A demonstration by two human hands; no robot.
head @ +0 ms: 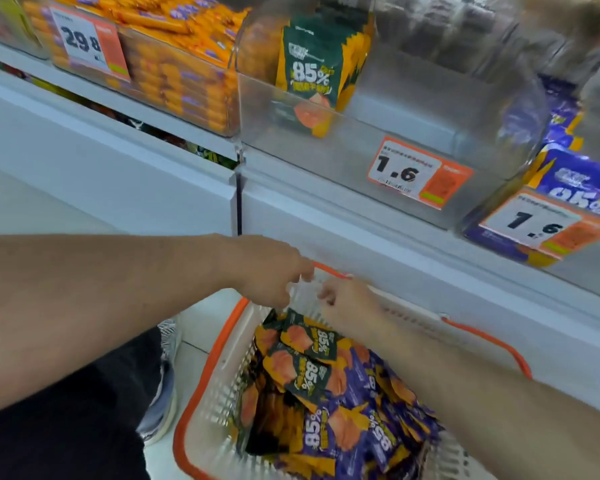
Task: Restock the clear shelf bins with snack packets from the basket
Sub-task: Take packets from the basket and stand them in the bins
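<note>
A white basket with orange rim and handles sits on the floor, filled with green and purple "85%" snack packets. Both my hands hover over its far end. My left hand points down with curled fingers, and its fingertips sit just above the top edge of a green packet. My right hand is close beside it, fingers curled toward the left hand. Blur hides whether either hand holds anything. Above, a clear shelf bin holds a short row of green packets at its left side.
Left of that bin is a clear bin of orange sausage sticks with a 29.8 tag. At the right stands a bin of purple packets. Both these bins carry 1.6 price tags. My leg and shoe are left of the basket.
</note>
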